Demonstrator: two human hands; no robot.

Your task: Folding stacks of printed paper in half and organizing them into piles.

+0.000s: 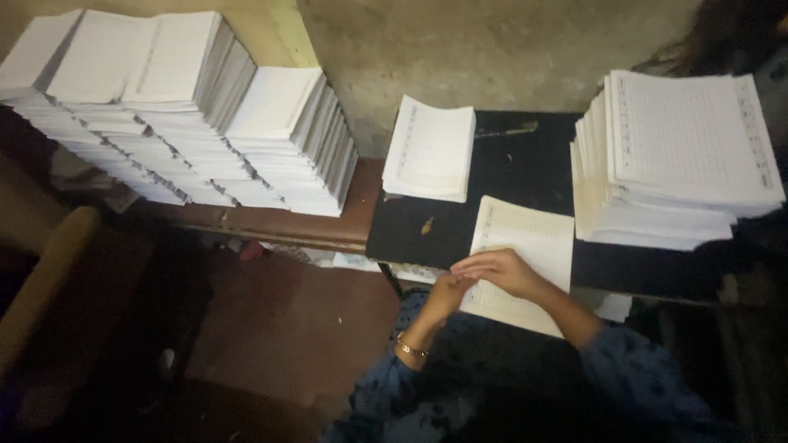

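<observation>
My left hand (444,292) sits closest to me, at about six o'clock on the dark work surface (525,176), a thin bracelet (410,347) on its wrist. Its fingers curl against the near left edge of a ruled sheet (525,246), and the light is dim enough that I can't tell whether they pinch the paper or only press on it. My right hand (502,271) lies just beside it, towards three o'clock, flat on the same sheet with the fingers held together and pointing left, their tips touching my left hand. Both my sleeves are blue with a dark pattern.

The sheet itself is pale, printed with lines and a narrow column along its left side. It rests at the near edge of the dark surface, its lower end hanging a little past that edge towards me.

Farther out, at eleven o'clock from my hands, a small stack of folded sheets (430,149) sits on the same surface. At two o'clock stands a tall pile of ruled sheets (677,160), loosely squared. Farthest off, at ten o'clock, a long row of leaning white stacks (176,107) covers a brown table (328,226) against the rough wall (492,49).
</observation>
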